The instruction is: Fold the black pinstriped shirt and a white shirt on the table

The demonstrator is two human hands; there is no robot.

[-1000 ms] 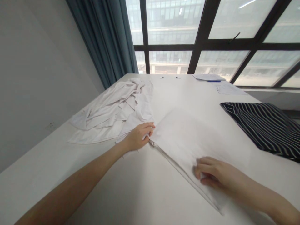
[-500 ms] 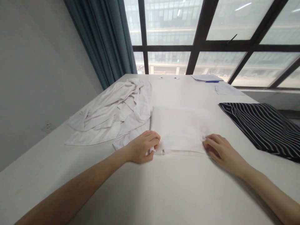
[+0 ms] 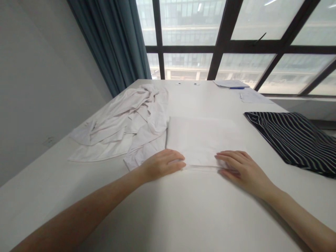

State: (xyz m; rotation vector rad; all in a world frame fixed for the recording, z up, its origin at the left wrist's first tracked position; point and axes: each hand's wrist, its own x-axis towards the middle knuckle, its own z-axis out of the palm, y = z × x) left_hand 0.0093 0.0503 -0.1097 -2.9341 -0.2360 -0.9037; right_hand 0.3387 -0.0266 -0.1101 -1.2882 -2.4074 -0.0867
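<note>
A folded white cloth (image 3: 201,138) lies flat on the white table in front of me, its near edge showing more than one layer. My left hand (image 3: 164,164) rests at its near left corner, fingers stretched over the edge and the thumb a little apart below. At the near right corner is my right hand (image 3: 243,171); its fingers lie spread on top of the cloth while the thumb sits in front of the edge. Neither hand is closed round the fabric. The cloth's near corners are partly hidden under my fingers.
To the left, a crumpled white garment (image 3: 131,119) lies close beside the folded cloth. On the right is a black garment with white stripes (image 3: 294,140). Papers (image 3: 231,83) and a blue pen (image 3: 237,88) lie at the far end, before the window. A blue curtain (image 3: 112,45) hangs at left.
Both hands have loosened from a pinch on the near corners. Their fingers now stretch out along the edge, and the right hand has come inward to the left.
</note>
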